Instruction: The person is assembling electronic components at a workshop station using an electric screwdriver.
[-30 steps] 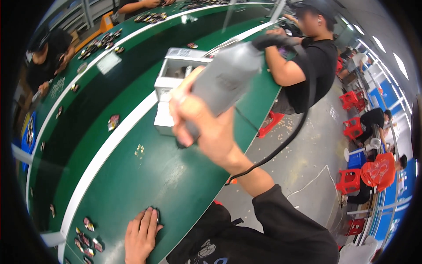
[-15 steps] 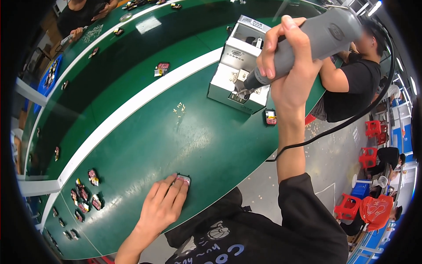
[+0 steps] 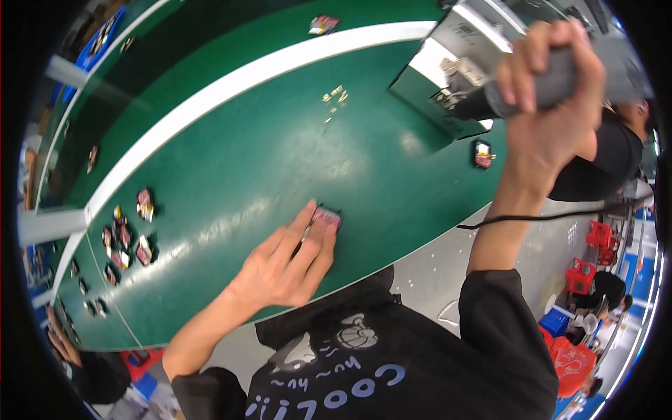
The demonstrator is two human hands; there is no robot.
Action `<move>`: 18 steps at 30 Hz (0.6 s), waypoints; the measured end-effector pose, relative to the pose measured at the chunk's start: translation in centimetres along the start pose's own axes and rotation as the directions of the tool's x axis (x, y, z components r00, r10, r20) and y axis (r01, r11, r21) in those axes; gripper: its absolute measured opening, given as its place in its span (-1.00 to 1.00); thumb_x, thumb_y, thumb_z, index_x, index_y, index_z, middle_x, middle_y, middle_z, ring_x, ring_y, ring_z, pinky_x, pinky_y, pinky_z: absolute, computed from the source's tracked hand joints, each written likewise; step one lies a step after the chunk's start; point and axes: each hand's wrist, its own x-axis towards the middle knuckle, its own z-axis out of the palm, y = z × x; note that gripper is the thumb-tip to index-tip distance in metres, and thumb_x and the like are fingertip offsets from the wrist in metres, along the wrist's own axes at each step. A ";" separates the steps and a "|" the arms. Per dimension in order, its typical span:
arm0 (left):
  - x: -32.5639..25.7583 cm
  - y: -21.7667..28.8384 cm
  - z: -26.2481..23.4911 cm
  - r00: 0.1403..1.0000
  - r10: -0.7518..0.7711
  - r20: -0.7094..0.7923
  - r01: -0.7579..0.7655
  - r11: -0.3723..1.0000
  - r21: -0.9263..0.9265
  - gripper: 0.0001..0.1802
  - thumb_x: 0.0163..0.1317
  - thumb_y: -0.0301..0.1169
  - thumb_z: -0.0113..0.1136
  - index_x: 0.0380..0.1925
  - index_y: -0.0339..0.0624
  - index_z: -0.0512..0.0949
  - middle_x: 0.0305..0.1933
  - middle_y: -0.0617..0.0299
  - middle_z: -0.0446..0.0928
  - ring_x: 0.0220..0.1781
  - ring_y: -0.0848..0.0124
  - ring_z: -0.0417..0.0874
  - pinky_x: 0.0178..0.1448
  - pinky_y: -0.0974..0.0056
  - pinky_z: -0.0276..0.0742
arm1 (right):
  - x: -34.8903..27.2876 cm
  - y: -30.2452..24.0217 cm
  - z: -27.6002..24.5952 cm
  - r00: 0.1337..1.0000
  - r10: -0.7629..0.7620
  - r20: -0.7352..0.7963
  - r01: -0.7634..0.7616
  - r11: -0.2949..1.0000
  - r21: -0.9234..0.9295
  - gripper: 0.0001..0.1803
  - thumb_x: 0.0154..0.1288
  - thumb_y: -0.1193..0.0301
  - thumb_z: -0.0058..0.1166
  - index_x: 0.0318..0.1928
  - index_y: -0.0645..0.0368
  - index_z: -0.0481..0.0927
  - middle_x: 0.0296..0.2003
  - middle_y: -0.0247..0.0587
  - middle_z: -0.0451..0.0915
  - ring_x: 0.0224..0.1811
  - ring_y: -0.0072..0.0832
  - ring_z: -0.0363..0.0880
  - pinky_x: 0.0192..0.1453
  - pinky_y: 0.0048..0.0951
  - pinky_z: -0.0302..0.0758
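- Fingers (image 3: 302, 227) of the left hand (image 3: 283, 269) lie stretched and close together, their tips pressing flat on a small pink-and-black part (image 3: 326, 216); this seems to keep the part from sliding on the smooth green worktop (image 3: 231, 175).
- Fingers (image 3: 532, 66) of the right hand (image 3: 549, 105) are clamped around a grey power tool (image 3: 539, 84), lifted high above the worktop, its dark tip pointing toward the left; a black cable (image 3: 539, 218) hangs below this wrist.
- Behind the tool tip stands a grey metal box (image 3: 448, 77) with a pale rectangular label on top.
- Beside the right wrist lies one more small part (image 3: 483, 154).
- Far left of the left fingers, a group of similar parts (image 3: 126, 234) waits in a loose cluster.
- Beyond them a white stripe (image 3: 231, 94) runs along the worktop.
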 end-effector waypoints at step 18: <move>1.2 0.7 0.7 0.993 -0.099 0.066 0.102 0.994 -0.034 -0.76 0.05 -0.59 0.30 -0.24 -0.48 0.66 -0.18 -0.06 0.61 0.01 0.03 0.75 -0.12 0.19 0.69 | -1.6 -0.5 0.8 0.995 -0.095 -0.016 0.094 0.995 -0.037 -0.67 0.57 0.23 -0.21 -0.19 0.21 0.51 -0.42 -0.17 0.46 -0.74 -0.54 0.20 -0.58 -0.43 0.24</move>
